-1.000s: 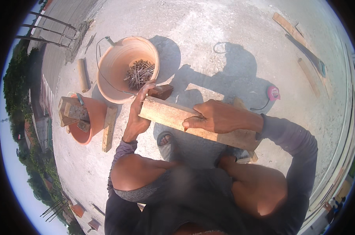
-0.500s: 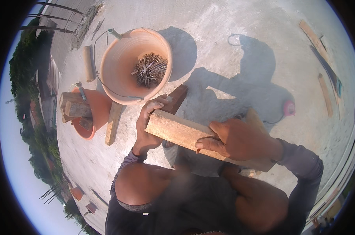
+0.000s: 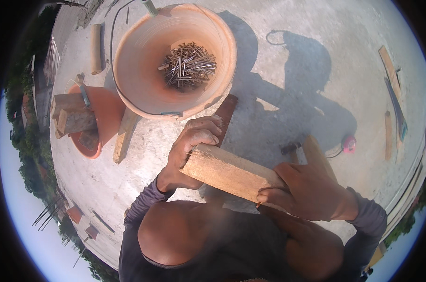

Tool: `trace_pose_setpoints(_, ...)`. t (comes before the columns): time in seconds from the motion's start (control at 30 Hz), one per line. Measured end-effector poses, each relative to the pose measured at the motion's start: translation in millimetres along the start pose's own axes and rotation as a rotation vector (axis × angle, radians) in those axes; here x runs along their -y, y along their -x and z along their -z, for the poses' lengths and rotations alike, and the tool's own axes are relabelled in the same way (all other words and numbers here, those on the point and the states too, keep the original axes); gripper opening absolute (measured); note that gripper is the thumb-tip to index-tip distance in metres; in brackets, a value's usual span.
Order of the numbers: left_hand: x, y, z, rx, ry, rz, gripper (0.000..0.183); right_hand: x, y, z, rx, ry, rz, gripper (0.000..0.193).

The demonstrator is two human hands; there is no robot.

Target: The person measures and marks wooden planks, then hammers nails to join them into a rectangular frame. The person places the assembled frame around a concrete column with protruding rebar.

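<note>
While the wooden plank (image 3: pixel 231 173) is slanting across in front of the knees (image 3: pixel 170 230), the left hand (image 3: pixel 189 150) is clasping its left end and the right hand (image 3: pixel 311 192) is gripping it farther right, hiding that end. Compared with a second ago, the plank is sitting lower in view and more of a dark brown bar (image 3: pixel 229 117) is showing past the left hand; whether they are touching, I cannot tell. The large bucket (image 3: pixel 140 61), now looming nearer, is holding loose nails (image 3: pixel 189 66); the top edge is cutting off its handle grip (image 3: pixel 149 6). Beside it, a smaller bucket (image 3: pixel 110 117) is holding wood blocks (image 3: pixel 76 121).
</note>
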State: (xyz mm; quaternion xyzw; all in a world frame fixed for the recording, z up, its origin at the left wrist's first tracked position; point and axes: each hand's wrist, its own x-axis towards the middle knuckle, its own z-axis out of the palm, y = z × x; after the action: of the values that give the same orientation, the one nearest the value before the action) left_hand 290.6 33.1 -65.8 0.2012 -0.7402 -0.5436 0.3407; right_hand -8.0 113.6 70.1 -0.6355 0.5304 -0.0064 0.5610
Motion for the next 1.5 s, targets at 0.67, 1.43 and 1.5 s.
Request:
trace_pose_setpoints(0.67, -53.8, -30.5, 2.1, 0.163, 0.193, 0.341, 0.066, -28.3, 6.3, 11.5, 0.138, -0.244, 0.038, 0.059)
trace_pose_setpoints(1.43, -68.7, -46.1, -0.1, 0.054, 0.031, 0.488, 0.051, -371.5, 67.9, -120.9, -1.454, 0.281, -0.883, 0.075)
trace_pose_setpoints(1.5, -71.7, -47.3, 1.9, 0.042, 0.036, 0.538, 0.051, -376.5, 75.9, -113.1, -1.341, 0.353, -0.774, 0.082)
